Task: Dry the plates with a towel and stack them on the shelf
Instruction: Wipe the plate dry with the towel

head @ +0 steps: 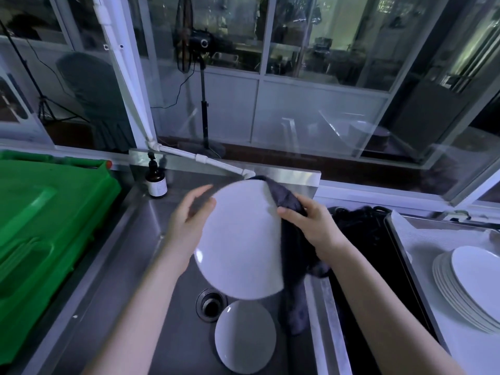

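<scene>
Fingers [198, 192] of the left hand [184, 226] lie fairly straight along the left rim of the white plate [240, 239], thumb at its edge, propping it rather than clamping it. The fingers of the right hand [313, 226] are curled round a dark towel [292, 253], pinching the cloth to the plate's right rim with the thumb on the near face. The plate is held tilted in the air above the steel sink [173, 320], over the drain [211, 304]; a second plate [244, 336] lies in the basin just near of that drain, and a stack of plates [465, 282] rests on the white-lined tray [433, 239] at the right. This looks like the drying step. To do it well, the left hand should turn the plate by its rim while the towel hand wipes round the edge and then across both faces, the back included, which cannot be seen from here. More cloth should sit between the right palm and the plate, since much of the towel hangs loose toward the basin and may pick up water there. With the left fingers so open, a wet rim could slip, and the plate below would take the hit, so a firmer hold at the rim seems wise. A green bin [40, 226] stands at the left.
</scene>
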